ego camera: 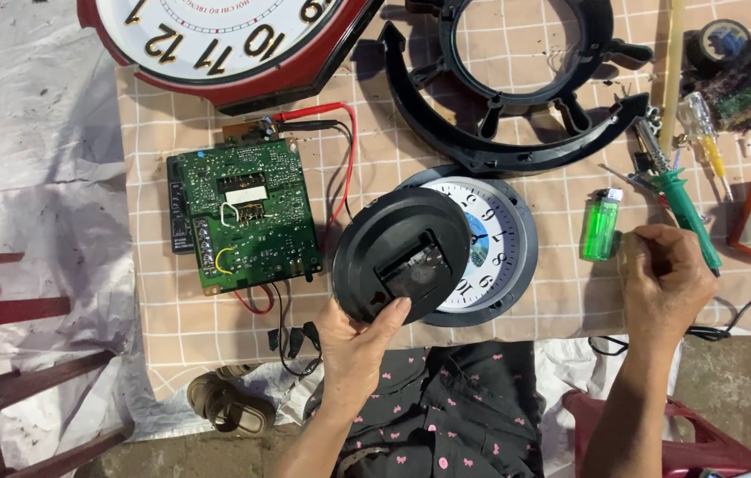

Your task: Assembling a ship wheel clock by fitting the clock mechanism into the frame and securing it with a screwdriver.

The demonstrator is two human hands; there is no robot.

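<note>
Clock back [398, 252], a thin black plastic disc tilted over the clock face [491, 243], looks light and brittle; left hand [353, 341] fingers grip its lower rim, right hand [663, 279] curled shut beside the lighter [601, 224].

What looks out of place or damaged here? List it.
The black clock frame lies in pieces: a curved outer arc has come apart from its inner ring. A small white clock lies face up, half covered by the round black clock back that the left hand holds tilted. The right hand rests beside a green lighter.
</note>
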